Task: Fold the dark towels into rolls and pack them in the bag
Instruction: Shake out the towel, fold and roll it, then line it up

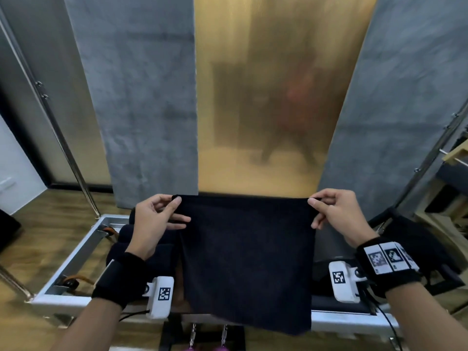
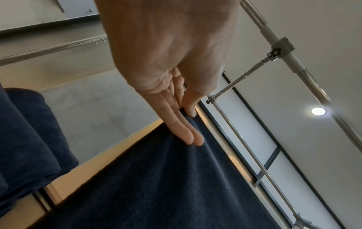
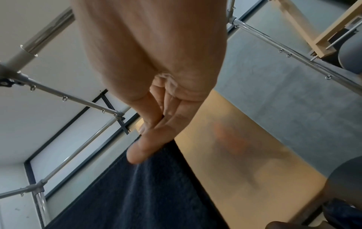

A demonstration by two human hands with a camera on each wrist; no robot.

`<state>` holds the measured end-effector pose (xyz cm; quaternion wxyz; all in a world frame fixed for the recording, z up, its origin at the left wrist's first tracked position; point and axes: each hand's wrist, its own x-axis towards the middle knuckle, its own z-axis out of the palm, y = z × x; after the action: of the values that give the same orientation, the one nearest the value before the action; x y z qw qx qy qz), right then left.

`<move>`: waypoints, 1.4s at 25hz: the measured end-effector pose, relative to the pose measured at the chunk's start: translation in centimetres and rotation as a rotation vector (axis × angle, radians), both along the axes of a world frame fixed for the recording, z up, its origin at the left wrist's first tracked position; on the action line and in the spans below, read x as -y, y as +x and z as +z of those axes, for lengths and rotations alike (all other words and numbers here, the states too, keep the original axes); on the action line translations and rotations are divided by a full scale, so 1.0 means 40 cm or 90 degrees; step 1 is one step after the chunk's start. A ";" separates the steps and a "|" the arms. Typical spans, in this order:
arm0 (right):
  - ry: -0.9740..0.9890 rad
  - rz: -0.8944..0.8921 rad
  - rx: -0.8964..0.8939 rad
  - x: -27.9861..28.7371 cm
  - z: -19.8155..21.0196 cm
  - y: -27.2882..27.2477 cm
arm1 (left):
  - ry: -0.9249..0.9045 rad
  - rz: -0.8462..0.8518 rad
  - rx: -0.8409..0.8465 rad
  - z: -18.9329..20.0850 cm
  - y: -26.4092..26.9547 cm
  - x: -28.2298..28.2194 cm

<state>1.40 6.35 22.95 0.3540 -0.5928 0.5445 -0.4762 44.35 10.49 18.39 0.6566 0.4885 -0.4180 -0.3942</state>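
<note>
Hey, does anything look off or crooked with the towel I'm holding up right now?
Nothing stands out. The towel hangs flat, its top edge level between the left hand and right hand, each pinching a top corner. No tears or stains show, though its dark cloth hides detail.

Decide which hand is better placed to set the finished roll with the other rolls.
Left, probably. The rolled towels lie just under the left hand; the right hand pinches the dark towel's far corner.

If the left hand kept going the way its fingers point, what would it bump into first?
The left hand points its straight fingers sideways along the dark towel it pinches, so probably that cloth first, then the right hand; depth is unclear.
</note>
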 end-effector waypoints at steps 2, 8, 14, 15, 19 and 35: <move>0.029 -0.002 0.041 0.022 -0.018 0.011 | -0.001 -0.005 -0.013 -0.007 -0.010 0.012; -0.025 0.003 0.086 0.075 -0.033 0.030 | -0.055 -0.002 -0.058 0.002 -0.037 0.064; -0.066 0.009 0.108 0.043 -0.090 0.024 | -0.058 -0.018 -0.070 -0.044 -0.025 0.046; -0.047 0.006 0.095 0.024 -0.128 0.022 | -0.038 -0.016 -0.074 -0.075 -0.028 0.032; 0.091 -0.025 0.040 -0.056 -0.314 0.015 | 0.142 0.019 0.019 -0.235 -0.059 -0.040; 0.259 -0.027 -0.004 0.161 -0.498 0.008 | 0.287 0.214 0.263 -0.435 -0.180 0.171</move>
<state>1.72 -0.07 3.03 0.4549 -0.4988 0.6429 -0.3619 37.13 3.65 0.98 0.4894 0.7526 -0.3585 -0.2560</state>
